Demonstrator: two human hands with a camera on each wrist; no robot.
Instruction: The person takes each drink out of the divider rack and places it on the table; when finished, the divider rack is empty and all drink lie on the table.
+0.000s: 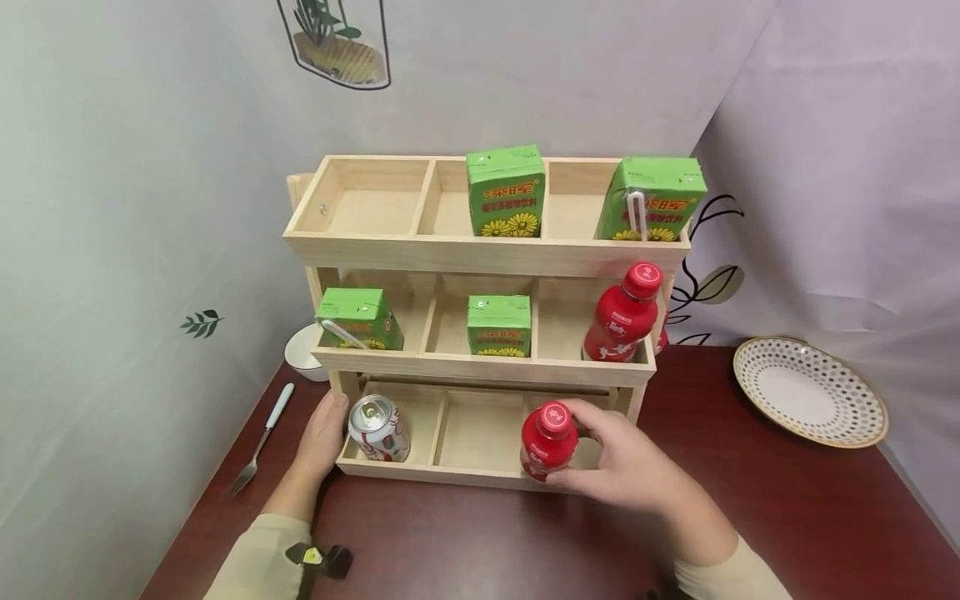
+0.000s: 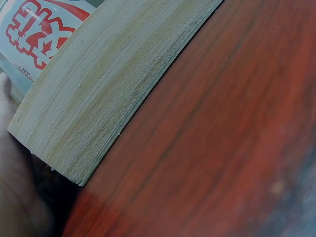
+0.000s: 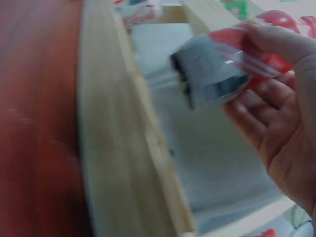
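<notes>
My right hand (image 1: 611, 458) grips a red plastic bottle (image 1: 551, 437) with a red cap, thumb on one side and fingers on the other. In the right wrist view, the tilted bottle (image 3: 222, 61) hangs over the bottom tier, its base clear of the tray floor. At the left end of the three-tier wooden shelf rack (image 1: 465, 475), my left hand (image 1: 324, 429) holds the bottom tier's side. Beside it, a white-and-red can (image 1: 380, 429) stands in the bottom-left compartment. The left wrist view shows part of the can (image 2: 37, 37) behind the tier's front board (image 2: 108, 84).
Green drink cartons (image 1: 506, 196) stand in the top and middle tiers. Another red bottle (image 1: 622, 317) leans in the middle-right compartment. A fork (image 1: 258, 442) and white bowl (image 1: 303, 350) lie left of the rack; a dotted plate (image 1: 806, 392) is on the right.
</notes>
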